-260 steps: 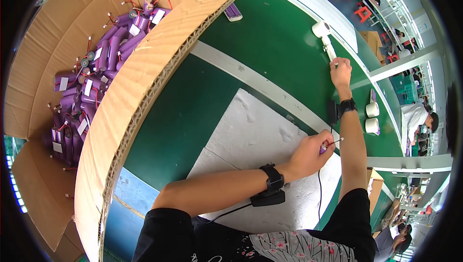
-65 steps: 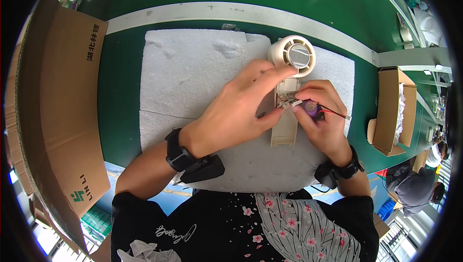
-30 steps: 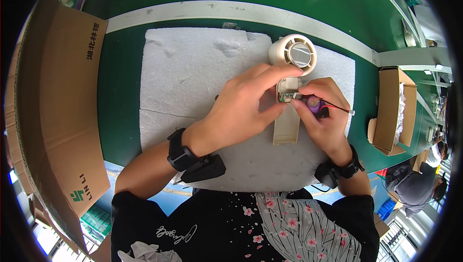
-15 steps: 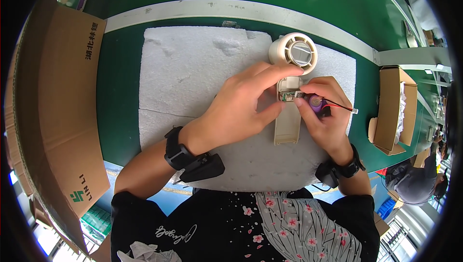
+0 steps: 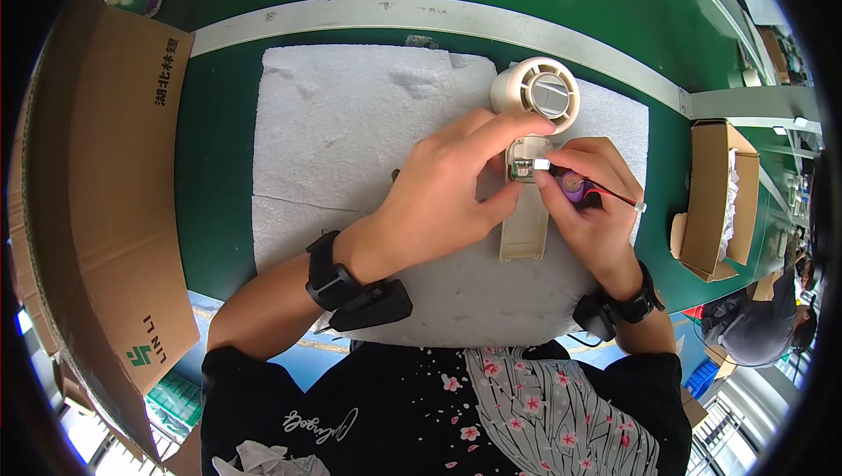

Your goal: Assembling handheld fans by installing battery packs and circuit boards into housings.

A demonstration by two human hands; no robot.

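**Both hands at the open handle of a cream handheld fan (image 5: 526,147)**

The fan lies on a white foam sheet (image 5: 342,117), right of its middle, its round head (image 5: 537,95) toward 12 o'clock and its trough-like handle (image 5: 524,235) running down to 6. In the upper part of the handle sits a small green circuit board (image 5: 521,169), with a small white block (image 5: 542,164) at its 3 o'clock end.

The left hand (image 5: 438,187) comes in from 8 o'clock, spread in a wide curve, index fingertip on the head's lower rim and thumb beside the board. The right hand (image 5: 601,223), from 4 o'clock, pinches at the white block between thumb and index finger while the curled fingers cradle a purple battery cell (image 5: 573,185). Red and black wires (image 5: 614,195) run from the cell to a white plug (image 5: 640,207) toward 4 o'clock.

Around the foam spreads a green tabletop (image 5: 219,169), crossed at 12 by a pale metal strip (image 5: 395,13). A large cardboard box (image 5: 123,187) stands at 9 o'clock, a smaller open carton (image 5: 702,213) at 3. Farther out, toward 4, is another person (image 5: 759,331) in grey.
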